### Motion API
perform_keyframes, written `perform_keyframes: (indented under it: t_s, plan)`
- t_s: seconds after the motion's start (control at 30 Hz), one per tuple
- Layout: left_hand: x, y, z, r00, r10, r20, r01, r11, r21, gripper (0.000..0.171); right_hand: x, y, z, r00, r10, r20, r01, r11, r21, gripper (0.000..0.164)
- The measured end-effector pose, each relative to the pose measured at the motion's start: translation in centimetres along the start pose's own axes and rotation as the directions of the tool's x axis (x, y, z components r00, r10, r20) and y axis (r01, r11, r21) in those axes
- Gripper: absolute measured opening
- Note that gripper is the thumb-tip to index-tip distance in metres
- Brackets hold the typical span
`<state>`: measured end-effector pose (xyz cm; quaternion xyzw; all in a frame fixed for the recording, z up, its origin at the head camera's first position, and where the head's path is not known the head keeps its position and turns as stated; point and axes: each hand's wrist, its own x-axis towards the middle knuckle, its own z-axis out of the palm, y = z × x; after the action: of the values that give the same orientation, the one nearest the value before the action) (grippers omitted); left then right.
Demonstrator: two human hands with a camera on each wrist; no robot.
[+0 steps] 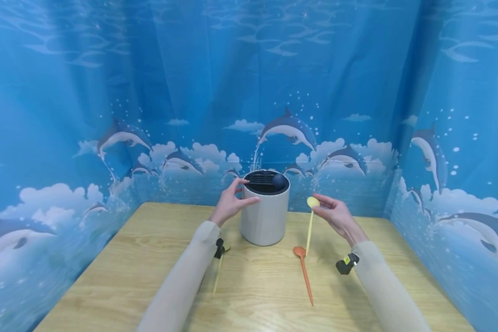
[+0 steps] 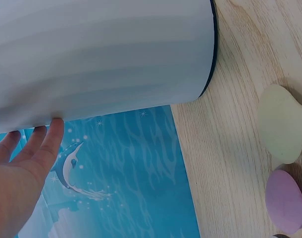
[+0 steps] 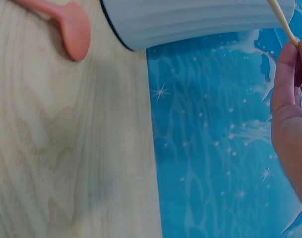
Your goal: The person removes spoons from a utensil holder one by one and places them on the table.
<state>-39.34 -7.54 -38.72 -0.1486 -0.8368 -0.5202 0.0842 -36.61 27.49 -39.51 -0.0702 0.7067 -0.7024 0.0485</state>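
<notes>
A white cylindrical canister (image 1: 264,221) with a slotted black top (image 1: 260,179) stands near the back of the table. A dark blue rounded head (image 1: 279,181) shows at its right side, and whatever lies below it is hidden. My left hand (image 1: 231,203) is at the canister's left side near the rim, its fairly straight fingertips touching the wall in the left wrist view. To the right of the canister, my right hand (image 1: 336,216) pinches a yellow spoon (image 1: 309,230) just below its bowl, with the handle pointing down.
An orange spoon (image 1: 305,276) lies on the table (image 1: 261,295), in front of the canister. A pale green spoon (image 2: 282,124) and a purple spoon (image 2: 285,201) lie near my left wrist. A dolphin-print curtain (image 1: 216,83) surrounds the table's back and sides.
</notes>
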Motion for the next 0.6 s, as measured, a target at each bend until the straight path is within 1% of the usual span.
perform_keyframes:
  t_s: [0.1, 0.2, 0.37, 0.47, 0.6]
  plan:
    - [0.0, 0.0, 0.0, 1.0, -0.004, 0.002, 0.004, 1.0, 0.0, 0.078, -0.1, 0.6, -0.4, 0.999, 0.016, 0.028, -0.015, 1.0, -0.013, 0.071]
    - [0.1, 0.0, 0.1, 1.0, -0.017, 0.001, 0.017, 1.0, -0.003, 0.079, -0.2, 1.1, -0.7, 0.998, 0.031, 0.051, -0.032, 0.999, 0.011, 0.069]
    - [0.1, -0.2, 0.2, 0.999, -0.034, -0.005, 0.034, 0.999, -0.008, 0.08, -0.2, 1.9, -1.2, 0.99, 0.053, 0.128, -0.055, 0.998, 0.014, 0.068]
    - [0.1, -0.2, 0.2, 0.999, -0.042, -0.005, 0.042, 0.999, -0.012, 0.081, -0.2, 2.4, -1.6, 0.985, 0.07, 0.155, -0.07, 0.998, -0.011, 0.067]
    - [0.2, -0.1, 0.3, 0.999, -0.038, -0.004, 0.038, 0.999, -0.015, 0.081, -0.5, 2.8, -1.9, 0.982, 0.104, 0.159, -0.093, 0.993, -0.078, 0.066]
